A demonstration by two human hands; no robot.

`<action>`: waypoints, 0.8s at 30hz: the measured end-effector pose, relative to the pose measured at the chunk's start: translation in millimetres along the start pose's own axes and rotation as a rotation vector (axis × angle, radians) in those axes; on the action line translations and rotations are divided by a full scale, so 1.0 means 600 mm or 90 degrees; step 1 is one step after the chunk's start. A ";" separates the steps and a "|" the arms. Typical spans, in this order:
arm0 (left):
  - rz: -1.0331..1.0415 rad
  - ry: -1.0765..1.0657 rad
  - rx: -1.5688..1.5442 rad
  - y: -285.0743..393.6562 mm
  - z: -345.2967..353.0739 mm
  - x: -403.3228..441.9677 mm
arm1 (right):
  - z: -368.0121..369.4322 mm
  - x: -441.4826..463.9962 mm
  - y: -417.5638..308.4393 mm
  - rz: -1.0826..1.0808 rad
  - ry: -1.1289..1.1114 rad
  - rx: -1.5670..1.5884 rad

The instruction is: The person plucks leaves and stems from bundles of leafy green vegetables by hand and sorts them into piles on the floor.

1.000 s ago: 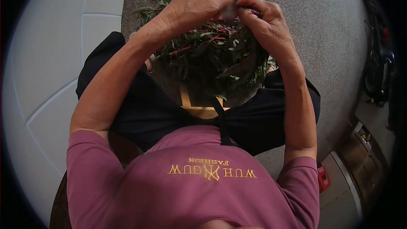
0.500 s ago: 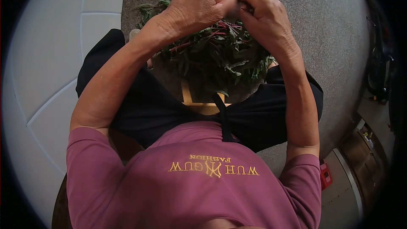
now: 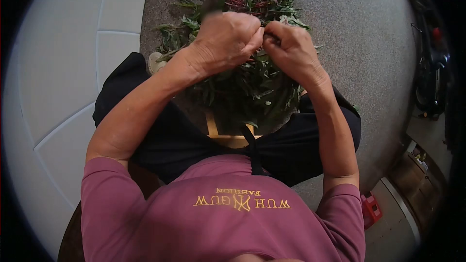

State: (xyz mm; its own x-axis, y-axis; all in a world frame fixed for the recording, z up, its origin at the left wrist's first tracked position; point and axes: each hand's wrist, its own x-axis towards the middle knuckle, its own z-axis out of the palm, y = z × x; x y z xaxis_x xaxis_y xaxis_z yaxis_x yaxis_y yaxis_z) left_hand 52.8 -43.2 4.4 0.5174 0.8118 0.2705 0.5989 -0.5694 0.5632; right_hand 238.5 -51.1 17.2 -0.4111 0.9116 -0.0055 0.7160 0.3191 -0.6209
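Fingers of the bare left hand were curled closed, any contents hidden; behind and below them spread a loose heap of green-leaved, red-stemmed plants; just to their right, the bare right hand's fingers were bent closed, contents unclear.

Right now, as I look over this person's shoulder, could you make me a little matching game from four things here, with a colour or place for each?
1. Shirt
2. Left hand
3. Leafy stems
4. Trousers

A. Black
B. Green and reddish, in a heap
C. Mauve, with gold lettering
D. Close beside the right hand

Pairs: 1-C, 2-D, 3-B, 4-A.
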 end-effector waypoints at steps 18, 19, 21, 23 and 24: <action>-0.347 -0.093 -0.523 -0.028 -0.019 -0.010 | -0.017 -0.023 -0.004 0.070 -0.100 0.312; -0.334 -0.074 -0.555 -0.032 -0.023 -0.008 | -0.020 -0.024 -0.003 0.073 -0.102 0.314; -0.387 -0.054 -0.598 -0.028 -0.041 0.000 | -0.026 -0.026 0.000 0.121 -0.105 0.359; -0.405 -0.032 -0.612 -0.043 -0.044 0.001 | -0.032 -0.028 0.010 0.108 -0.060 0.338; -0.428 -0.020 -0.673 -0.052 -0.043 -0.002 | -0.035 -0.029 0.013 0.085 -0.024 0.340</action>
State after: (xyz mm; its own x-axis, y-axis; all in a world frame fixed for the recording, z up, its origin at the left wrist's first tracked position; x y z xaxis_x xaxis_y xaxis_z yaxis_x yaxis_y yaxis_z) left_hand 18.0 -23.1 6.5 0.3237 0.8891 -0.3236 -0.0257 0.3501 0.9364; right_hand 263.2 -59.1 28.9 -0.3641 0.9218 -0.1333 0.3817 0.0171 -0.9241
